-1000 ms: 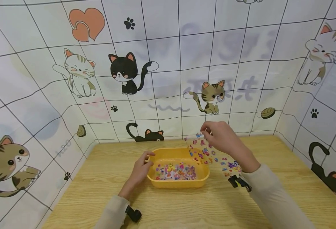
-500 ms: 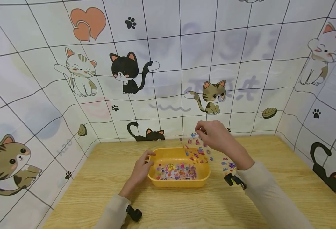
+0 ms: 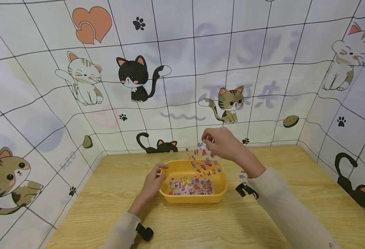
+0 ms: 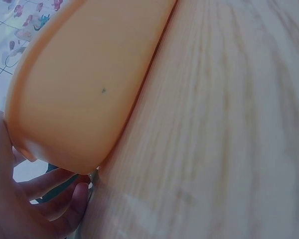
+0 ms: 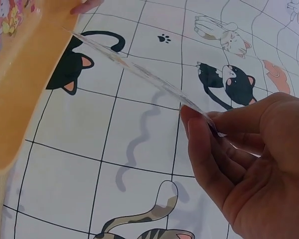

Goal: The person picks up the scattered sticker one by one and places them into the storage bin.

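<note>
My left hand (image 3: 152, 180) holds the left end of a yellow plastic basin (image 3: 193, 199), with fingers on its rim. In the left wrist view its curled fingers (image 4: 55, 196) lie against the basin's outer end. Inside the basin lie many small colourful stickers (image 3: 185, 188). My right hand (image 3: 224, 143) pinches a clear sheet of colourful stickers (image 3: 205, 162) between thumb and fingers, hanging it over the basin's far right part. Seen from the right wrist, the sheet (image 5: 154, 79) is nearly edge-on, its corner between the fingertips.
More small colourful stickers (image 3: 242, 175) lie on the wooden table (image 3: 182, 224) to the basin's right, partly hidden by my right forearm. A white cloth (image 3: 182, 86) with cat prints and black grid lines stands round the back and sides.
My right hand has moved left with the sticker sheet, bringing it further over the basin. Its forearm now covers more of the stickers on the table. My left hand stays on the basin.
</note>
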A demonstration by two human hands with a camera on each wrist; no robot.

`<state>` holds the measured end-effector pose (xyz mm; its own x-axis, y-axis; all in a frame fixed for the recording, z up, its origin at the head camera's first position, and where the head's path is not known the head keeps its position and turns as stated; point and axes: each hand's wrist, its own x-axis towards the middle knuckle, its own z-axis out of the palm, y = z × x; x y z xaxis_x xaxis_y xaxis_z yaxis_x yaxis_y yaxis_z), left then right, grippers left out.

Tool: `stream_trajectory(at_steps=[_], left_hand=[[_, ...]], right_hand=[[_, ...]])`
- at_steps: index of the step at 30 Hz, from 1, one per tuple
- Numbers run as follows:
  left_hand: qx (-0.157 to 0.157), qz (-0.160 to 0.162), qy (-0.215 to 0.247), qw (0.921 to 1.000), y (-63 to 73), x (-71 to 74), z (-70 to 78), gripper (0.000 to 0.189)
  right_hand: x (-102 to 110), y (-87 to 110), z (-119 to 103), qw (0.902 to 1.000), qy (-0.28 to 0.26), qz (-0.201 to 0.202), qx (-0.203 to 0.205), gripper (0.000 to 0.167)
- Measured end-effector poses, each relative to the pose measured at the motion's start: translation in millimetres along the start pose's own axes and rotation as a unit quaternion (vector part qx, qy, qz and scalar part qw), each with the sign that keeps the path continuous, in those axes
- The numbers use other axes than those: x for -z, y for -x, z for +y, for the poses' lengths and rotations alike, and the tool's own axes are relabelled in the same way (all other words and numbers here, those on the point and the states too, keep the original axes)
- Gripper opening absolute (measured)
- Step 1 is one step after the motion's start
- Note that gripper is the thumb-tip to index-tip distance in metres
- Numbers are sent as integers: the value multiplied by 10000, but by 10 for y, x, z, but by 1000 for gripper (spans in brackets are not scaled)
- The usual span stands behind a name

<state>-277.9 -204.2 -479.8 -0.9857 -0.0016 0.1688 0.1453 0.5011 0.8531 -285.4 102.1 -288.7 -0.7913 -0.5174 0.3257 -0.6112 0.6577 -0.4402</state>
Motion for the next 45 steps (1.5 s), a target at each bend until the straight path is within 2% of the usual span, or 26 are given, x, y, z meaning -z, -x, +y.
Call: stream_trajectory(at_steps=[6,19,27,35,45], left_hand=[[-12,-34,2,10000,-6,8,14,30],[25,-71,69,9999,16,13,16,30],[54,-36,-27,10000,28,10,25,30],[27,-45,-41,10000,19,16,43,30],[65,-126,96,9999,23,16,33,30]], right_hand=[[-47,-90,-27,9990,-208,-385,-79,15],[-225,-225,-7,9945,-636,-832,-93,13],[-353,-307,-4,9849,-1102,-1328,-158,12],[-539,-391,60,9753,-1328,-1737,-307,10],[-691,-354,77,9678,-1286,-2110,-486,11]])
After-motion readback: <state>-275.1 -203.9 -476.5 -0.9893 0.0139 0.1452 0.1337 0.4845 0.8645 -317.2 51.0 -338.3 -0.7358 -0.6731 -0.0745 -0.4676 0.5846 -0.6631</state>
